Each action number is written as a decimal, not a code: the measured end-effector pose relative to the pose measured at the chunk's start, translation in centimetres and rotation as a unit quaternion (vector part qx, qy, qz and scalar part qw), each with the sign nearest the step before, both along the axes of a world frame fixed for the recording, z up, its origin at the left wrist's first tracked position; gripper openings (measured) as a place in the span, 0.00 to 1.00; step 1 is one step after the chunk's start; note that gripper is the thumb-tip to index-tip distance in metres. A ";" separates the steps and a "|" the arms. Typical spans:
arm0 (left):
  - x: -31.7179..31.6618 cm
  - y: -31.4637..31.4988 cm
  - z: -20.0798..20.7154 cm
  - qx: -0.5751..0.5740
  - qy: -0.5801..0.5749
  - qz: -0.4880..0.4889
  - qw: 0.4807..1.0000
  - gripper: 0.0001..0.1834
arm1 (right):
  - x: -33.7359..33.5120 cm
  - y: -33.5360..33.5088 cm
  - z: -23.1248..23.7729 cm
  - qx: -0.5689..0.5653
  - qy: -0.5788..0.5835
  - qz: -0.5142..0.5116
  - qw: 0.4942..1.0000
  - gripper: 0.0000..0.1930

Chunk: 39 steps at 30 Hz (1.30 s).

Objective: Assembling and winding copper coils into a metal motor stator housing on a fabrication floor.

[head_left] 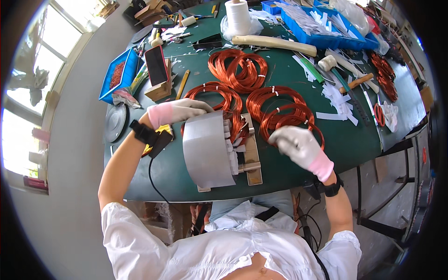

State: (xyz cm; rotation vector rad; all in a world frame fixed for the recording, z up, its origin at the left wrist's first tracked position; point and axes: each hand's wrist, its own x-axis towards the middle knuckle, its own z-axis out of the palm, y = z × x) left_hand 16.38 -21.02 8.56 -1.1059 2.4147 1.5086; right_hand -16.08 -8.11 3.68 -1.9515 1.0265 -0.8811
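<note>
A grey metal stator core (pixel 207 151) lies on its side on the metal stand (pixel 253 156), which shows at its right. White slot liners (pixel 232 156) and copper windings (pixel 238 126) stick out of its right end. My left hand (pixel 182 111), in a white glove with a pink cuff, lies over the core's far edge, fingers stretched out. To the right of the core, my right hand (pixel 298 147), gloved alike, is held with curled fingers beside a coil of copper wire (pixel 287 109). Whatever may be between those fingers is hidden.
Further copper coils (pixel 238 70) lie behind the core on the green tabletop (pixel 280 175). A phone (pixel 156 65) leans on a block at left, near a blue bin (pixel 112 81). Mallets (pixel 328 63), a wooden rod (pixel 275 44), white paper strips and a thread spool (pixel 237 18) lie farther back.
</note>
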 end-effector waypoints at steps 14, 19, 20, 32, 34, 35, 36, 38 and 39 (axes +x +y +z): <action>-6.2 -4.3 -3.3 0.153 0.076 -0.245 0.954 0.27 | 4.2 -4.7 -3.1 -0.113 0.229 -0.117 0.960 0.35; -7.0 -3.9 -4.0 0.178 0.144 -0.197 0.953 0.28 | 5.2 -6.5 -3.6 -0.154 0.259 -0.136 0.944 0.38; -7.2 -3.8 -3.8 0.181 0.144 -0.200 0.952 0.28 | 5.3 -6.7 -3.4 -0.107 0.274 -0.137 0.946 0.37; -6.4 -3.9 -2.4 0.164 0.128 -0.095 0.973 0.15 | 6.8 -7.3 -2.3 0.066 -0.044 -0.083 0.993 0.35; -6.4 -3.9 -1.7 0.118 0.126 -0.126 0.977 0.18 | 7.0 -8.0 -2.9 0.040 0.047 -0.164 0.985 0.36; -6.4 -3.7 -1.7 0.114 0.112 -0.112 0.981 0.16 | 7.3 -8.0 -3.2 0.034 0.042 -0.164 0.985 0.36; -6.6 -3.7 -1.9 0.110 0.086 -0.105 0.985 0.15 | 7.3 -7.8 -3.0 0.035 -0.007 -0.176 0.984 0.36; -6.9 -3.5 -2.6 0.099 0.041 -0.054 0.993 0.11 | 7.8 -7.4 -2.4 0.091 -0.084 -0.184 0.975 0.35; -6.9 -3.3 -2.9 0.112 0.066 -0.039 0.991 0.11 | 7.9 -7.4 -2.7 0.087 -0.088 -0.192 0.974 0.35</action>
